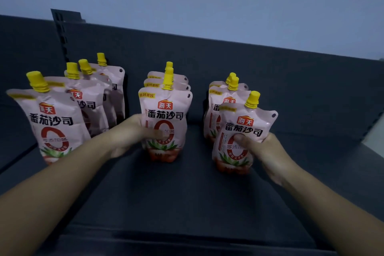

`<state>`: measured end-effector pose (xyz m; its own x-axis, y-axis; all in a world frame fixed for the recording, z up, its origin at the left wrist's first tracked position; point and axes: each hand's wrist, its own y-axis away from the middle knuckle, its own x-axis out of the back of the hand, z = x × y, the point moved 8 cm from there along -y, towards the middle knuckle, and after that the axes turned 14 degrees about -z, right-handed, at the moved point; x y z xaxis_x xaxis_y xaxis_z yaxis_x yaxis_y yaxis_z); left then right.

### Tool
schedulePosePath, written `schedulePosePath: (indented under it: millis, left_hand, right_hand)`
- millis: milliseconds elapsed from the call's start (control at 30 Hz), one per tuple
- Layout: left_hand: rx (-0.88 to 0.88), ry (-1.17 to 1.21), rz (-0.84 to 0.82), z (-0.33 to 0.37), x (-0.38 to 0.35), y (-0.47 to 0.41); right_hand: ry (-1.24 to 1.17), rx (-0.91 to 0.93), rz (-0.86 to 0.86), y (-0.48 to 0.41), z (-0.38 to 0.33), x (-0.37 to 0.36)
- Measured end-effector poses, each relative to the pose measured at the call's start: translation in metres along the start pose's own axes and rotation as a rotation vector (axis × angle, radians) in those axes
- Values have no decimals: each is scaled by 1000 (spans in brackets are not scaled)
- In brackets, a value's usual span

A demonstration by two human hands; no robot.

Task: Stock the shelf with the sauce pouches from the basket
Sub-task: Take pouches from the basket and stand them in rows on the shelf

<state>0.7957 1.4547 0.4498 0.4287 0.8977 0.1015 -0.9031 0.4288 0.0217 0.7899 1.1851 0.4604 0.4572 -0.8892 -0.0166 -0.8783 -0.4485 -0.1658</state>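
1. Left hand point(126, 137) wrapped on the middle-row front pouch point(165, 122); thumb across the printed face, other fingers hidden behind it. Pouch standing on the dark shelf point(187, 193), directly ahead of the fingers.
2. Right hand point(264, 149) closed on the right-row front pouch point(242, 135); thumb on the face, fingers round its right edge. Pouch between thumb and fingers, base at the shelf, contact unclear.
3. Long axis of both near vertical; yellow spouts point(252, 100) up, print toward the camera. Right one tilted slightly rightward.
4. Left row point(54, 122) beyond the left wrist, untouched.
5. Likely next: letting go. Turns on each pouch standing squarely in front of its row. Basket not in view.
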Motion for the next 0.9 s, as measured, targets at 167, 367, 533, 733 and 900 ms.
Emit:
schedulePosePath:
  millis: [167,367,533,733,900]
  left_hand:
    - [101,-182,42,-5,10,12]
    - [-17,-238,231,3,13,9]
    - [-57,-259,234,3,15,13]
    - [98,-492,614,8,23,42]
    - [-343,-650,619,56,-47,47]
  right_hand:
    - [107,-100,-167,6,6,4]
    - [302,-164,-230,-1,4,7]
    - [350,-135,-175,-6,4,11]
    - [346,-161,-217,2,14,13]
    - [344,-160,-209,-3,15,14]
